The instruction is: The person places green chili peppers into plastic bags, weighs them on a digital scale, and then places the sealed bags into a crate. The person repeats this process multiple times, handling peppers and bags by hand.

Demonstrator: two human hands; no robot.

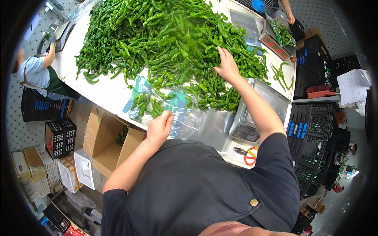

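Note:
A large heap of green chili peppers [165, 38] covers much of the white table [97, 94]. My left hand [160, 125], its fingers closed, is at the edge of a clear printed plastic bag [177, 118] near the table's front edge. Some peppers [149, 104] are in or under the plastic beside it. My right hand [227, 65] reaches over the right part of the heap, fingers spread, palm towards the peppers. Under my right forearm is a scale [245, 132] with a metal tray [260, 91]. Red-and-yellow-handled scissors [250, 155] lie near my body.
Another scale [274, 47] with bagged peppers stands at the far right, near a co-worker's hand [291, 18]. A co-worker [38, 70] stands at the left. An open cardboard box [103, 150] is below the table's front edge. Black crates [313, 141] are stacked at the right.

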